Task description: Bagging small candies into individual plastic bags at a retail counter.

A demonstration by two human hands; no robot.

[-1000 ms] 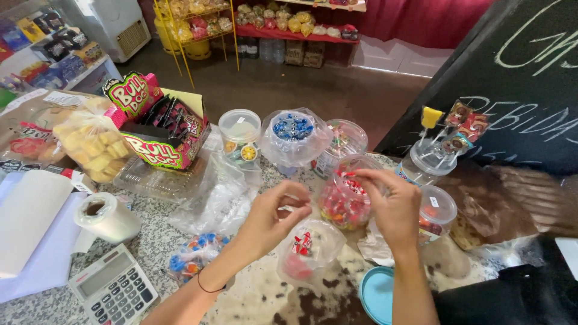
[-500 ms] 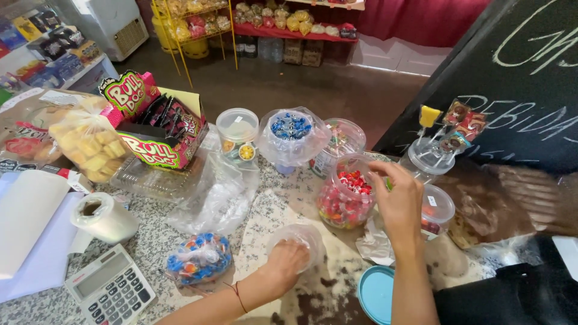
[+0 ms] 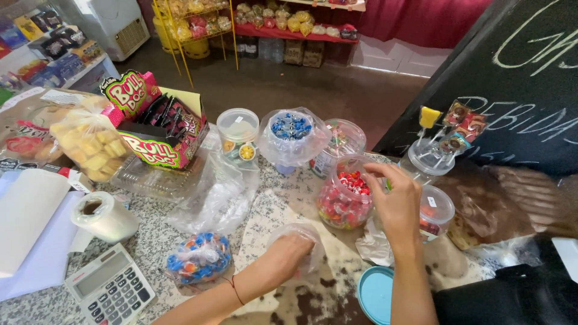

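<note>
Hands: left (image 3: 289, 256) in clear bag (image 3: 301, 232), right (image 3: 394, 201) over candy jar (image 3: 343, 195).

Pretty bright, even light all over, soft daylight look, shadows on the bench (image 3: 150, 241) are faint. Plastic bags (image 3: 211, 198) and jar lids (image 3: 238, 123) catch some white glare. Wide-angle bend at the edges. Far shelves (image 3: 289, 24) a bit soft, right side near the chalkboard (image 3: 530, 78) smeared with motion blur.
</note>
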